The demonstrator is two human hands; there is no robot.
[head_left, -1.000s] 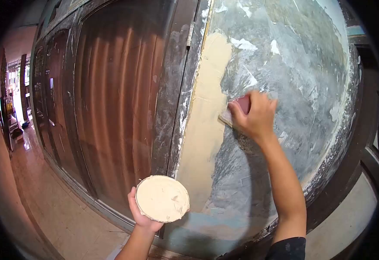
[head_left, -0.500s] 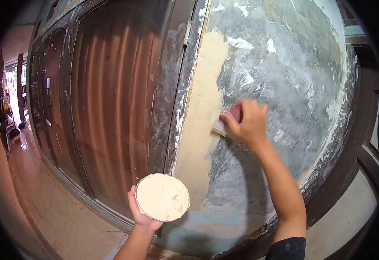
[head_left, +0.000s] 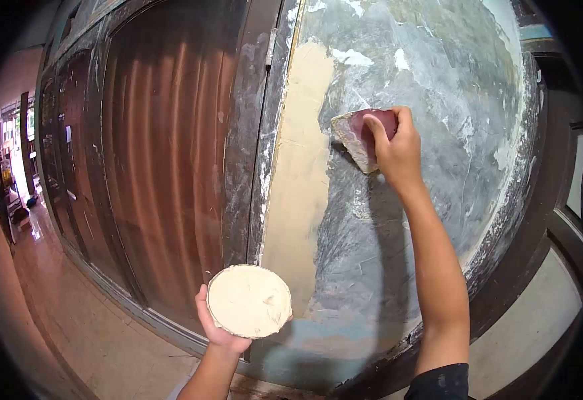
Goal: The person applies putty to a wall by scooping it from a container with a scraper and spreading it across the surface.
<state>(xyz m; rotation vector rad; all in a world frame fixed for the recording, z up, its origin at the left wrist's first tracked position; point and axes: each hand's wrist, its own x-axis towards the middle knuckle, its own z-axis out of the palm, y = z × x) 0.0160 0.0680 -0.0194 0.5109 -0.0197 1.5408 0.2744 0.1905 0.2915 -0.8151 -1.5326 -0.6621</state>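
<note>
My left hand (head_left: 217,328) holds a round container of cream putty (head_left: 250,301) from below, its fingers around the rim at the lower middle of the view. In my right hand (head_left: 399,148) is a dark red putty scraper (head_left: 359,139), gripped with the thumb on its near face. Pale putty coats the scraper's left edge, which is close over the patchy grey wall (head_left: 438,193). A strip of smooth beige putty (head_left: 298,173) runs down the wall's left side, just left of the scraper.
A dark wooden frame (head_left: 243,153) borders the wall on the left, with a glazed panel and reddish-brown curtain (head_left: 171,160) beyond it. At the right stands a dark door with pale panels (head_left: 531,327). The tiled floor (head_left: 85,300) stretches away at the left.
My right hand has moved up with the scraper and turned it, so more of its face shows, off the beige strip. The left hand and container stay nearly still; the view shifts slightly.
</note>
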